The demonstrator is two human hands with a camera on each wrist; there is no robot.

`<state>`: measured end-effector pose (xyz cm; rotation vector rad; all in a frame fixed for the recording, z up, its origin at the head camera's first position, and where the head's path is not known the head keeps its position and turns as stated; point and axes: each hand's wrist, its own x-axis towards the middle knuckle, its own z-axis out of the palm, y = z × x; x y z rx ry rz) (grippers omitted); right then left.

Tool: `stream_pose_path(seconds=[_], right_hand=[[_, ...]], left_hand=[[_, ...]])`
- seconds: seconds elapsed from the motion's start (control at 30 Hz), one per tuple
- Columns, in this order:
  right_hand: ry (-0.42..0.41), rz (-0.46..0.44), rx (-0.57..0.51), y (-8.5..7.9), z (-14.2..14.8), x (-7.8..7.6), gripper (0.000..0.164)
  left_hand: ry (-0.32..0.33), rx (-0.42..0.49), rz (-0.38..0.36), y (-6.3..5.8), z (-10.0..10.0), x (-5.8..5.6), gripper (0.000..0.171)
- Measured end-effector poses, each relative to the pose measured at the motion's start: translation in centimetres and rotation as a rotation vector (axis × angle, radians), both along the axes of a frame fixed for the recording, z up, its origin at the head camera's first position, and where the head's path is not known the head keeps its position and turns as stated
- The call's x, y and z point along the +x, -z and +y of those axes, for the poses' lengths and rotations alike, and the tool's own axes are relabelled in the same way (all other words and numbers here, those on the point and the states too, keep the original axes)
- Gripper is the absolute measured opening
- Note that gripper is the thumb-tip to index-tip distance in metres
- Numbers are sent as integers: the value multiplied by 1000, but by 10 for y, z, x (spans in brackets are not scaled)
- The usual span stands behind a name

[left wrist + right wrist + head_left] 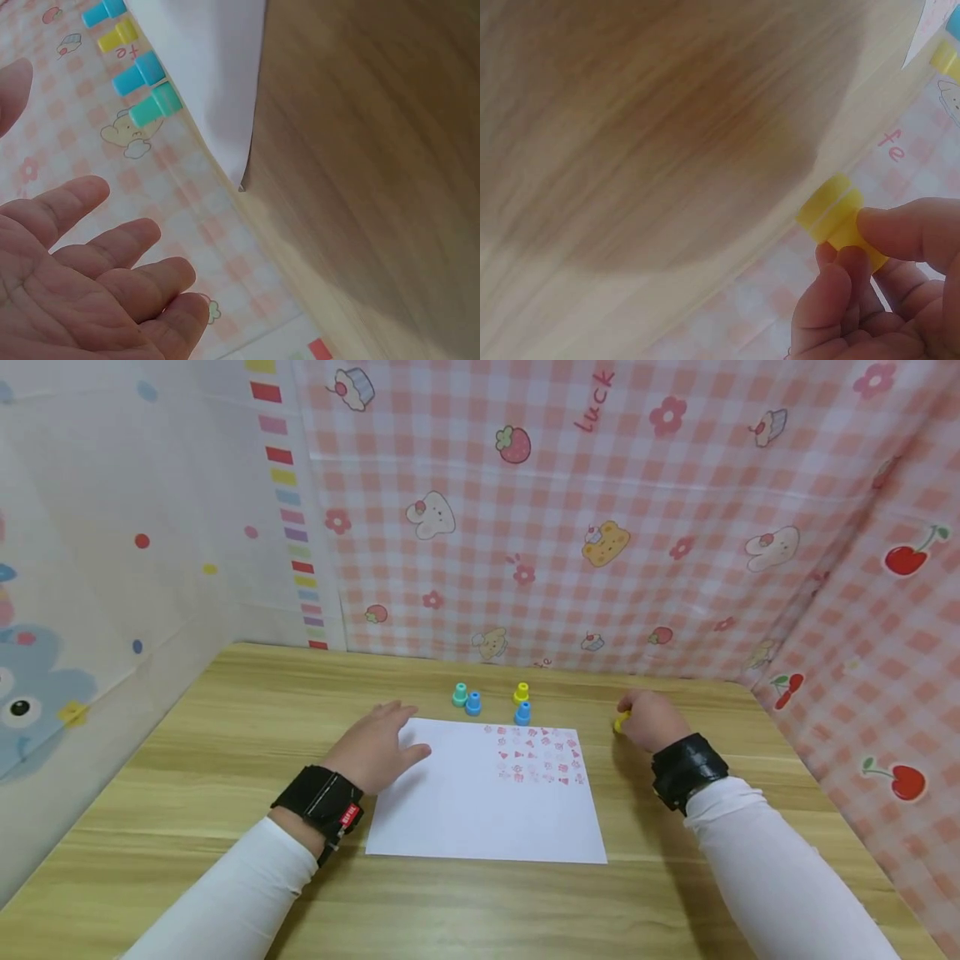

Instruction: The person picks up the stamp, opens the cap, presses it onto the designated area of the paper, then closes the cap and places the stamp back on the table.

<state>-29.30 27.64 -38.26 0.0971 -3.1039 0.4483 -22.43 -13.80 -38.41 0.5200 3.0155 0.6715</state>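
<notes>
My right hand pinches a small yellow stamp between thumb and fingers, right of the paper. My left hand holds nothing, its fingers spread by the upper left corner of a white sheet of paper. In the left wrist view its fingers are relaxed and apart. Rows of small red and pink prints cover the sheet's upper right part. Beyond the sheet's far edge stand a teal stamp, a blue stamp, another yellow stamp and a second blue stamp.
The wooden table reaches back to a pink checked cloth hanging behind it. A white printed cloth hangs at the left, and a cherry-patterned one at the right.
</notes>
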Motion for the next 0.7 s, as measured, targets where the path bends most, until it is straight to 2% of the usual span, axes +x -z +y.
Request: stream_pose_path(seconds=[0.5,0.7], right_hand=[[14,-20,7,-1,-7,1,22],[1,-29,-31,-1,-16,2,22]], left_hand=[[-5,-16,9,3,0,-1,66],[-10,-19,18,3,-1,-2,65]])
